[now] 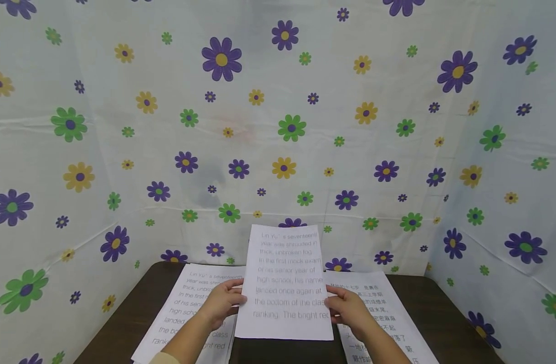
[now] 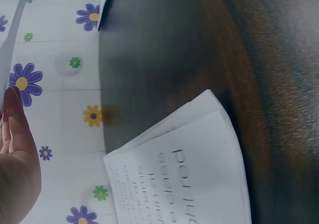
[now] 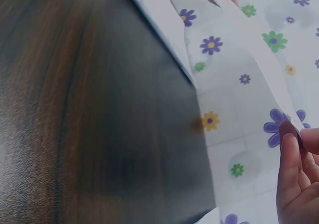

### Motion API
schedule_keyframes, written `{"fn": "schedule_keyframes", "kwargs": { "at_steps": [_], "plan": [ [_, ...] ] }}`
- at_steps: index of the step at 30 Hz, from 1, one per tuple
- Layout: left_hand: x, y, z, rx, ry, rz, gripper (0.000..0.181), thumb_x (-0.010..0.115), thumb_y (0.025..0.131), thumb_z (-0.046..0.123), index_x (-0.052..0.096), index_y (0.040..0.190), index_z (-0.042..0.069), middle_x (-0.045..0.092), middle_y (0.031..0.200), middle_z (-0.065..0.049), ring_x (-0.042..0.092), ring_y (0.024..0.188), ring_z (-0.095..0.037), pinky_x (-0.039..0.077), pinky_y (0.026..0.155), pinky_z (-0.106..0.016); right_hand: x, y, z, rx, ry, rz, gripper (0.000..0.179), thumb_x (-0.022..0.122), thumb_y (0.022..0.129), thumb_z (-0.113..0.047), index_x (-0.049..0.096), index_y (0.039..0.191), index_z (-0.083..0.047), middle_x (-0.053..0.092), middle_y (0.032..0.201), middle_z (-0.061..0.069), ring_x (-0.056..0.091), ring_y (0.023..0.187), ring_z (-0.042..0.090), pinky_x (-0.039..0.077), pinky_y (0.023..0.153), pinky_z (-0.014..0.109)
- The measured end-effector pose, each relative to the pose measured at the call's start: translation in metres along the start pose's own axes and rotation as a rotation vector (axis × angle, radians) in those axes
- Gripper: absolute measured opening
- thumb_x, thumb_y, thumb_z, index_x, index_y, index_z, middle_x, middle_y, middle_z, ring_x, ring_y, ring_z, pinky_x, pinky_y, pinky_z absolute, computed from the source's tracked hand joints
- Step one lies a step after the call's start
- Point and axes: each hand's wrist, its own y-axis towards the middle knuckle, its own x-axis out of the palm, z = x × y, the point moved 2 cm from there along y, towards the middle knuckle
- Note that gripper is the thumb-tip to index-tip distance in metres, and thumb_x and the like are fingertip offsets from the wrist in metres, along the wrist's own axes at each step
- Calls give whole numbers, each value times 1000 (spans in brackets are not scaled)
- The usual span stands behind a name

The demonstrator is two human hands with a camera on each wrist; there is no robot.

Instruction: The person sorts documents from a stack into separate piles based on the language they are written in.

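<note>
A white sheet of paper (image 1: 284,283) printed with large English text is held up, facing me, above the table. My left hand (image 1: 220,305) pinches its left edge and my right hand (image 1: 350,311) pinches its right edge. The right wrist view shows the sheet (image 3: 264,64) nearly edge-on, with thumb and fingers of the right hand (image 3: 301,174) on its border. At the edge of the left wrist view, the left hand (image 2: 17,159) is partly cut off beside the sheet.
On the dark wooden table (image 1: 284,351), a stack of English-printed sheets (image 1: 191,303) lies at the left. Sheets with Chinese text (image 1: 387,323) lie at the right, partly behind my right forearm. Flower-patterned white cloth (image 1: 259,126) surrounds the table at the back and sides.
</note>
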Motion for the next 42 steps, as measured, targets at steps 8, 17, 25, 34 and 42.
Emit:
{"fn": "schedule_keyframes", "kwargs": {
  "at_steps": [8,17,25,34,42],
  "plan": [
    [-8,-6,13,8,5,13,65,62,84,0,35,143,-12,69,117,-17,70,94,-20,59,85,-37,6,-1,-13,-17,23,-16,59,62,88,-14,45,141,7,73,102,10,70,81,19,58,67,31],
    [-26,-13,22,11,-9,55,64,61,85,-1,36,143,-11,71,110,-11,71,93,-19,59,81,-33,22,-1,-28,-58,69,-54,58,60,90,-12,44,141,9,74,105,13,73,81,19,57,63,28],
    [-44,-20,28,8,16,106,61,61,88,0,38,144,-9,68,119,-18,71,93,-22,60,79,-34,40,4,-35,-75,104,-88,56,60,90,-12,46,141,6,74,106,11,71,82,18,56,66,29],
    [-69,-31,34,8,50,98,65,61,88,2,34,146,-8,68,121,-18,71,95,-21,59,80,-34,64,7,-44,-89,130,-128,53,60,92,-14,48,141,4,73,109,13,70,80,17,55,64,27],
    [-94,-40,33,-13,62,139,67,62,88,1,32,148,-5,68,123,-16,70,95,-20,58,80,-34,87,12,-50,-113,171,-175,54,59,91,-10,46,141,4,74,103,12,70,74,15,54,59,23]
  ]
}}
